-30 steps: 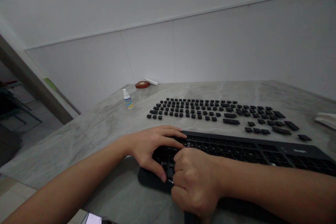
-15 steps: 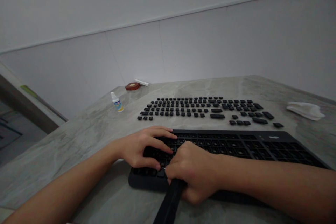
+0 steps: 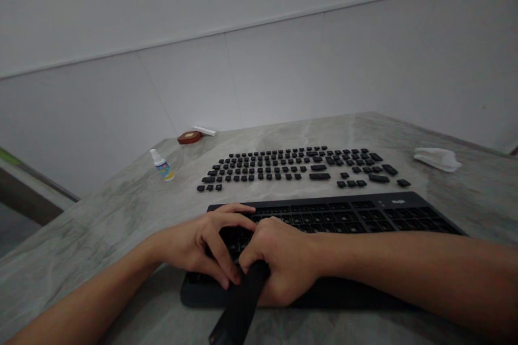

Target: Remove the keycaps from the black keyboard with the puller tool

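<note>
Nearest me, a thick black stick-shaped handle (image 3: 238,307) slants up from the table's near side into the person's right hand (image 3: 281,261), whose fingers are clenched around it. The left hand (image 3: 202,240) arches just beside that fist, a fingertip and the thumb close together by the handle; I can't tell whether they pinch anything. Under both hands lies a long black plastic keyboard (image 3: 324,221), its key wells bare of caps, a pale mark at its far right corner. Just past it, small black keycaps (image 3: 274,162) are spread in rows across the grey, marble-patterned tabletop (image 3: 133,215). A crumpled white cloth (image 3: 437,159) sits to their right, a white bottle with a blue and yellow label (image 3: 164,167) to their left. Farther back, a reddish-brown flat case (image 3: 189,137) lies beside a thin white bar (image 3: 204,131), near the pale panelled wall (image 3: 275,70).
</note>
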The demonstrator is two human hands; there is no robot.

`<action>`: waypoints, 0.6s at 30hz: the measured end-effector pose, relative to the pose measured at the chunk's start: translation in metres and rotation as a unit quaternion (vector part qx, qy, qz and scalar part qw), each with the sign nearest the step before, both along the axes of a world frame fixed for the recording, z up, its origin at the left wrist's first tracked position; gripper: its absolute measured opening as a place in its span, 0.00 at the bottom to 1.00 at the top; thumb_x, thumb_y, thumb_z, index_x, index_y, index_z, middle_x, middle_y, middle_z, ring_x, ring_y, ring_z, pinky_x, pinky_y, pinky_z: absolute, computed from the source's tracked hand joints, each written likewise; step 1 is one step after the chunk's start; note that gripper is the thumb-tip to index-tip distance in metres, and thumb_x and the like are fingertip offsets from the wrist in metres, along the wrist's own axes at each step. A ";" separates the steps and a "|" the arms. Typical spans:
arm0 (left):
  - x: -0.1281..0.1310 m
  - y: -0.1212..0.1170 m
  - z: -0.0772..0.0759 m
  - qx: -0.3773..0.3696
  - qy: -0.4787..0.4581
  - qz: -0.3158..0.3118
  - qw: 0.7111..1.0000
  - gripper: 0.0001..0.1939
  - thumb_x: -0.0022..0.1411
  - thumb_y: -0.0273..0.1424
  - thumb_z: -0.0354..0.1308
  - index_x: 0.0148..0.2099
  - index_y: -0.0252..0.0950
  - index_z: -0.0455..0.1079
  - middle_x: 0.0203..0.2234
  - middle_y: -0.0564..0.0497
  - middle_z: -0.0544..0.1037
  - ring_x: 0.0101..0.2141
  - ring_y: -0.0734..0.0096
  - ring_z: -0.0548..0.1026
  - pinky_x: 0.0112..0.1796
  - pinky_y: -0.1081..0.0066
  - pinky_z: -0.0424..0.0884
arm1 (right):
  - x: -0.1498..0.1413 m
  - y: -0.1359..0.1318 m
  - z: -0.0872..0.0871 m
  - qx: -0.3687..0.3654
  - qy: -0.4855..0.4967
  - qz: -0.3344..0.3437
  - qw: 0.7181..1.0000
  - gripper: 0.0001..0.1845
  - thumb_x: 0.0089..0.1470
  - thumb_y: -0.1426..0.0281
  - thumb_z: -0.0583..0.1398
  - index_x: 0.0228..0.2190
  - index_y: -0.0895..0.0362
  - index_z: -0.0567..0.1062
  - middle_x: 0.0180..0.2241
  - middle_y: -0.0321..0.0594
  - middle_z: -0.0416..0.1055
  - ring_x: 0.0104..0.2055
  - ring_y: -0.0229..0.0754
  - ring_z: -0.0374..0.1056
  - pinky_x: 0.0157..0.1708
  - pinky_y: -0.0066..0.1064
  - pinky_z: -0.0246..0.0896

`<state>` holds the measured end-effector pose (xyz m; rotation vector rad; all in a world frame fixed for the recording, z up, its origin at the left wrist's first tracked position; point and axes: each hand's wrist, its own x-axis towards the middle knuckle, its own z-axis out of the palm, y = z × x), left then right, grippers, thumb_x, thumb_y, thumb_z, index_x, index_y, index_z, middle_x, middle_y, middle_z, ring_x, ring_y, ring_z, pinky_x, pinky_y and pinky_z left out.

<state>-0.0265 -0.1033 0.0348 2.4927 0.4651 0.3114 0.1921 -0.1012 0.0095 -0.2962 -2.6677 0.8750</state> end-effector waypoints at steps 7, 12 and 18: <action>0.002 -0.004 0.003 0.021 0.006 -0.003 1.000 0.06 0.53 0.28 0.72 0.35 0.44 0.83 0.59 0.50 0.72 0.65 0.48 0.58 0.66 0.51 0.53 | -0.003 -0.004 -0.004 0.069 0.007 0.006 0.998 0.05 0.40 0.68 0.63 0.18 0.56 0.74 0.16 0.30 0.65 0.19 0.34 0.57 0.20 0.25 0.51; 0.002 -0.005 0.002 0.019 0.006 -0.002 1.000 0.04 0.55 0.29 0.71 0.34 0.44 0.83 0.61 0.52 0.69 0.66 0.47 0.57 0.66 0.50 0.53 | -0.004 -0.005 -0.005 0.145 0.013 0.038 0.989 0.07 0.39 0.65 0.62 0.19 0.56 0.73 0.17 0.32 0.68 0.20 0.36 0.59 0.17 0.27 0.44; 0.002 -0.004 0.002 0.003 0.021 -0.014 1.000 0.05 0.61 0.29 0.66 0.35 0.44 0.83 0.62 0.52 0.68 0.66 0.47 0.57 0.67 0.48 0.49 | -0.006 -0.007 -0.003 0.162 -0.039 0.032 0.985 0.08 0.35 0.66 0.64 0.19 0.56 0.72 0.16 0.32 0.67 0.19 0.38 0.61 0.17 0.27 0.46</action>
